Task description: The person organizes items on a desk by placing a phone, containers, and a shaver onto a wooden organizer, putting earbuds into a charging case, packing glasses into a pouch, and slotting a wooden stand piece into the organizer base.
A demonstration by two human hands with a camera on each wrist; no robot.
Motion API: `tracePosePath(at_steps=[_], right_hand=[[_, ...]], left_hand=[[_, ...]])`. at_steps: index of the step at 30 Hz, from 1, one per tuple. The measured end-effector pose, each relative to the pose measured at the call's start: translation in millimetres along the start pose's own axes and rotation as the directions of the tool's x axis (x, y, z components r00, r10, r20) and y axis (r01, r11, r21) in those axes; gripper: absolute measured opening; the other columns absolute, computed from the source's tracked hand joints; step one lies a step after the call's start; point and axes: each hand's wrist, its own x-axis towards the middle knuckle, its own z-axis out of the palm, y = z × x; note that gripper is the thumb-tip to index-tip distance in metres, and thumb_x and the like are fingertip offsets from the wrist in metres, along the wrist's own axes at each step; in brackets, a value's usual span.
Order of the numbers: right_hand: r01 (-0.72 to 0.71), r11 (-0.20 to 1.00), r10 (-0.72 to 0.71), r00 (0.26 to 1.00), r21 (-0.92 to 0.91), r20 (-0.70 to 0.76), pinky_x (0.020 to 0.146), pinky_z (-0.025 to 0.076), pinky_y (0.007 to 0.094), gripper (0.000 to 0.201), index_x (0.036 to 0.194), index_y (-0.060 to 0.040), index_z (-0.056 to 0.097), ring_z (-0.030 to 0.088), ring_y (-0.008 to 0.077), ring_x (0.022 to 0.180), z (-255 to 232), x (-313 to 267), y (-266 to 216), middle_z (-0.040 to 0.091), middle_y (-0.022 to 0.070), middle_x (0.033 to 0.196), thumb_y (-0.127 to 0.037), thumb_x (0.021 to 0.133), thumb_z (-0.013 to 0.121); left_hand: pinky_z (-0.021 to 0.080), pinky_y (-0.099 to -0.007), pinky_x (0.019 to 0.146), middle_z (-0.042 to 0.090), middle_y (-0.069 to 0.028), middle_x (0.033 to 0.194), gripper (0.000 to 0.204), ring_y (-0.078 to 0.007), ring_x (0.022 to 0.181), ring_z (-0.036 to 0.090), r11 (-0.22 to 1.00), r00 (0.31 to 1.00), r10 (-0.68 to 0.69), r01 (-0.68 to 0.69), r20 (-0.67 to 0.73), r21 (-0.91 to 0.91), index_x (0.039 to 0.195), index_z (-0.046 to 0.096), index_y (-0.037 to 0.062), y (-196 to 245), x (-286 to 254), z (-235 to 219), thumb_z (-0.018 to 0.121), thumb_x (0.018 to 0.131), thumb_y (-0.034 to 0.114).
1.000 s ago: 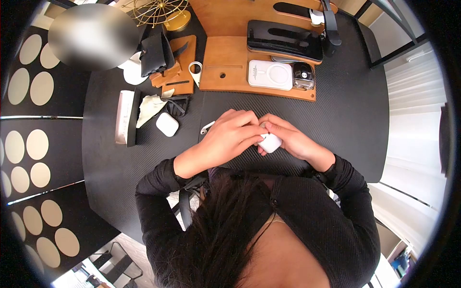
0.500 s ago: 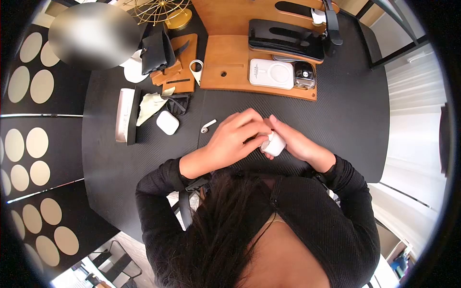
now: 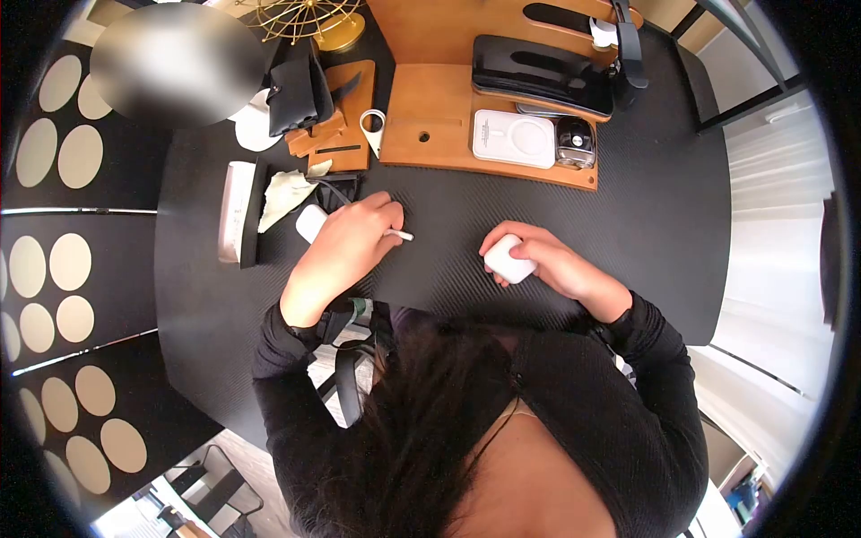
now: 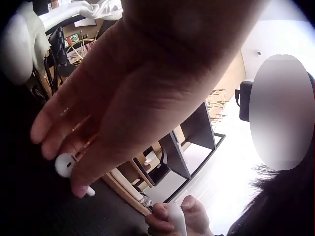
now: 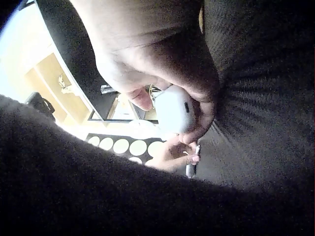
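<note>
- While I watch the head view from the left edge, I first see a long white box [image 3: 235,212] and a pale cloth [image 3: 282,195] lying well beyond my left hand's knuckles, untouched.
- A second white case [image 3: 310,221] sits just beside the left hand [image 3: 345,247], tucked against the back of it; I cannot tell whether skin touches it.
- The left fingers [image 4: 59,129] are curled and pinch the earbud [image 3: 399,235]: its stem pokes out past the fingertips towards the right, and in the left wrist view its round head shows under them, low over the black table [image 3: 646,224].
- I judge the pick-up of this earbud done or almost done; whether it has quite left the table I cannot tell.
- Between the two hands there is bare table; they are well apart.
- The right hand [image 3: 547,260] grips the earbud case [image 3: 508,259], fingers and thumb wrapped round it, narrow, with the case standing just above the table near the person's body.
- The case looks shut from here, though I cannot be sure; the right wrist view shows only its smooth white side.
- By my reading, what is left is bringing the earbud across to that case and seating it inside.
- Far beyond the right fingertips, the wooden tray [image 3: 430,108] holds a white charger [image 3: 513,139] and a dark phone [image 3: 543,76], none of it in play.
</note>
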Motion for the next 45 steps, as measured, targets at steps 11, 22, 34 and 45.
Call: tracePosePath(at_steps=[11,22,34,45], right_hand=[[-0.09,0.989,0.062,0.974,-0.12,-0.216,0.057,0.047,0.0231,0.038,0.09,-0.0037,0.062,0.059,0.0107,0.061,6.6,-4.6,-16.4,0.062,0.0046,0.072,-0.038,0.101,0.05],[-0.024,0.994,0.001,0.978,-0.108,-0.209,0.051,0.048,0.0227,0.04,0.085,-0.0047,0.064,0.061,0.0103,0.059,7.6,-1.1,-6.6,0.064,0.0041,0.072,-0.04,0.099,0.054],[-0.002,0.992,-0.017,0.988,-0.123,-0.153,0.052,0.047,0.0221,0.036,0.086,-0.0059,0.062,0.06,0.0096,0.06,5.2,0.4,-3.2,0.063,0.0027,0.073,-0.037,0.101,0.051],[0.006,1.0,-0.008,0.988,-0.012,-0.151,0.054,0.047,0.0215,0.032,0.09,-0.0062,0.059,0.06,0.0102,0.061,3.2,-0.9,-1.8,0.061,0.0027,0.073,-0.034,0.102,0.048]], left_hand=[[0.051,-0.032,0.077,0.064,-0.0081,0.093,0.015,-0.0222,0.089,0.064,0.814,0.953,0.236,-0.3,-0.189,-0.498,0.091,0.07,0.002,35.9,11.7,1.3,0.076,0.077,0.003],[0.048,-0.0345,0.062,0.059,-0.0048,0.08,0.017,-0.0229,0.071,0.06,0.757,0.771,0.357,-0.57,-0.527,-0.319,0.087,0.067,0.0054,64.8,23.7,49.6,0.078,0.076,0.011],[0.045,-0.0325,0.067,0.063,-0.0013,0.085,0.017,-0.0186,0.076,0.06,0.803,0.708,0.502,-0.595,-0.497,-0.038,0.084,0.067,0.0067,61.9,21.9,45.8,0.078,0.074,0.013],[0.048,-0.0334,0.073,0.067,-0.0024,0.1,0.025,-0.0194,0.086,0.063,0.771,0.65,0.483,-0.634,-0.587,-0.067,0.098,0.071,0.0084,57.3,28.5,65.8,0.076,0.074,0.012]])
